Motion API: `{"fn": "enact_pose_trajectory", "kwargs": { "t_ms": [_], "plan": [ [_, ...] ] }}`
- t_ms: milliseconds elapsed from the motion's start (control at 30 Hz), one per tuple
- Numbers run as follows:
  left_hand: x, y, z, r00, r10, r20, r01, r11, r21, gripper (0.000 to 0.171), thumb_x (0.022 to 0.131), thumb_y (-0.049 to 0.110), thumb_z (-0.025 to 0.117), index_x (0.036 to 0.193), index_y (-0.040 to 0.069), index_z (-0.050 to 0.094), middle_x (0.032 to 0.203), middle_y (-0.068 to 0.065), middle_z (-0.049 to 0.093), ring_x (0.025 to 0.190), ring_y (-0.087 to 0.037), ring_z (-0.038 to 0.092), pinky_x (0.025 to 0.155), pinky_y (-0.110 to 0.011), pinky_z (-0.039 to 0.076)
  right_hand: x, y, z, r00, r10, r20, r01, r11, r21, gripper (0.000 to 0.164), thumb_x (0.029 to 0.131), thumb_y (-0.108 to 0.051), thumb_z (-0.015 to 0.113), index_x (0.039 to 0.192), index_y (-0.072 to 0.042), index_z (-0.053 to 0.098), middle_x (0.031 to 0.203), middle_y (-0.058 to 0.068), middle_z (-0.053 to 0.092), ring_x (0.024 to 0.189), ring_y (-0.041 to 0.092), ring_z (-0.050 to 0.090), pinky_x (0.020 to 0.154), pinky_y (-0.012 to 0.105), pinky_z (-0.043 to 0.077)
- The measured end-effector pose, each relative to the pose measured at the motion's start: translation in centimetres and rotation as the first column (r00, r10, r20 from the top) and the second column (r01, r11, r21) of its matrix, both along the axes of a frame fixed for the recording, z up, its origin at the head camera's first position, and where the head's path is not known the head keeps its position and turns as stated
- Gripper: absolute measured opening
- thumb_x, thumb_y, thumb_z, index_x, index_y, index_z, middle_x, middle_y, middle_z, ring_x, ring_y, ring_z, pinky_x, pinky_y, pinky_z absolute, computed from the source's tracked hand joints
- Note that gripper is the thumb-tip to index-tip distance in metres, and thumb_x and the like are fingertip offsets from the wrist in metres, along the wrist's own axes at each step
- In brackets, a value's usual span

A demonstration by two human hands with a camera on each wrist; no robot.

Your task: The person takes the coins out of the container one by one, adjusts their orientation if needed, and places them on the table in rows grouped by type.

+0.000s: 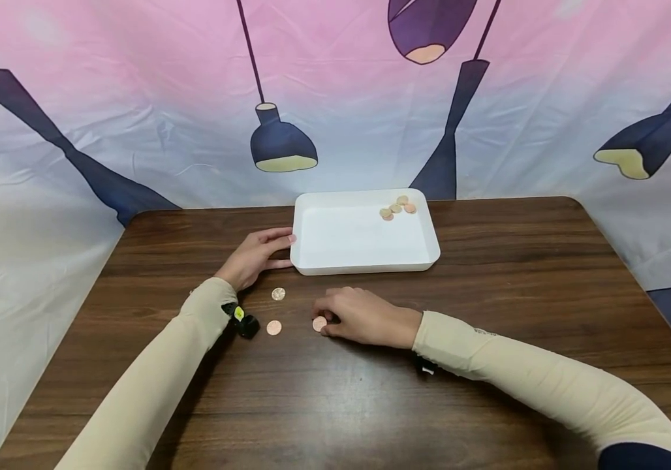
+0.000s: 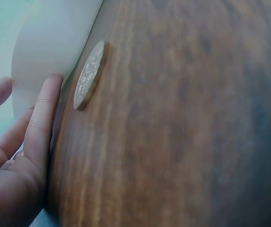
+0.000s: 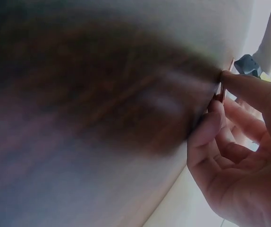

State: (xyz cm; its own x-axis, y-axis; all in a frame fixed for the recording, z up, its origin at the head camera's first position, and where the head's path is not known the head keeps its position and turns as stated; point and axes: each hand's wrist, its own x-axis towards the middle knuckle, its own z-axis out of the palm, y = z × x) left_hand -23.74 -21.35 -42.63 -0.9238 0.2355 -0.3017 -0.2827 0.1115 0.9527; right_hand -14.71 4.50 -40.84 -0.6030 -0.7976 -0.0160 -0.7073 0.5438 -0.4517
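Note:
At the left end of a white tray (image 1: 365,238), my left hand (image 1: 255,258) touches the wall with extended fingers. In the left wrist view its fingertips lie against the tray's side, close to a coin (image 2: 90,75) on the wood. My right hand (image 1: 365,318) is low over the table in front of the tray, thumb and fingertips pinching a copper-coloured coin (image 1: 319,324) by its edges. The right wrist view shows this coin edge-on between thumb and finger. A gold-coloured coin (image 1: 279,294) and another copper-coloured coin (image 1: 274,328) lie between the hands.
Several coins (image 1: 395,209) lie in the tray's far right corner. The tray stands at the far edge of a dark wooden table (image 1: 517,274). Behind it hangs a cloth (image 1: 347,117) printed with lamps. A small black device (image 1: 247,326) is strapped to the left wrist.

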Motion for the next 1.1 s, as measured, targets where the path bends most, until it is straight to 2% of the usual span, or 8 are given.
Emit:
{"fn": "enact_pose_trajectory", "kwargs": {
  "t_ms": [300,533,700,833,1100],
  "plan": [
    [0.2,0.3,0.4,1.0,0.012,0.005,-0.012,1.0,0.0,0.061,0.108,0.028,0.065,0.16,0.007,0.044,0.161,-0.014,0.045,0.129,-0.027,0.061,0.097,-0.033,0.064,0.0,0.2,0.3,1.0,0.012,0.026,-0.013,1.0,0.021,0.012,0.097,-0.02,0.08,0.106,-0.018,0.073,0.092,-0.006,0.059,0.081,0.008,0.057,0.067,0.023,0.051],
    [0.2,0.1,0.3,1.0,-0.008,-0.009,0.008,1.0,-0.011,0.064,0.108,0.032,0.066,0.161,0.006,0.042,0.162,-0.016,0.042,0.129,-0.027,0.061,0.097,-0.033,0.064,0.0,0.2,0.2,0.999,-0.003,0.045,0.002,1.0,0.023,0.013,0.097,-0.021,0.08,0.108,-0.019,0.073,0.094,-0.007,0.06,0.084,0.007,0.057,0.07,0.023,0.052],
    [0.1,0.0,0.2,1.0,-0.004,-0.011,0.004,1.0,-0.011,0.064,0.107,0.032,0.067,0.16,0.005,0.044,0.161,-0.017,0.044,0.127,-0.026,0.062,0.097,-0.033,0.064,-0.1,0.4,0.3,0.998,0.015,0.068,-0.014,1.0,-0.008,0.016,0.097,-0.019,0.079,0.112,-0.016,0.073,0.094,-0.006,0.06,0.082,0.007,0.056,0.071,0.021,0.051],
    [0.0,0.1,0.2,1.0,-0.005,-0.016,0.005,1.0,-0.008,0.065,0.106,0.032,0.068,0.16,0.004,0.044,0.16,-0.017,0.044,0.129,-0.027,0.061,0.096,-0.034,0.065,-0.3,1.0,1.0,0.995,0.011,0.102,-0.006,0.999,-0.046,0.02,0.098,-0.017,0.078,0.118,-0.014,0.074,0.093,-0.004,0.061,0.081,0.007,0.055,0.071,0.021,0.051],
    [0.0,0.0,0.1,1.0,-0.018,-0.018,0.017,1.0,-0.02,0.066,0.107,0.033,0.067,0.16,0.003,0.042,0.161,-0.018,0.043,0.132,-0.029,0.059,0.097,-0.033,0.064,-1.2,3.6,3.7,0.993,-0.047,0.11,0.064,0.986,-0.151,0.015,0.098,-0.013,0.078,0.113,-0.009,0.076,0.087,-0.009,0.064,0.077,0.004,0.057,0.072,0.021,0.054]
  ]
}}
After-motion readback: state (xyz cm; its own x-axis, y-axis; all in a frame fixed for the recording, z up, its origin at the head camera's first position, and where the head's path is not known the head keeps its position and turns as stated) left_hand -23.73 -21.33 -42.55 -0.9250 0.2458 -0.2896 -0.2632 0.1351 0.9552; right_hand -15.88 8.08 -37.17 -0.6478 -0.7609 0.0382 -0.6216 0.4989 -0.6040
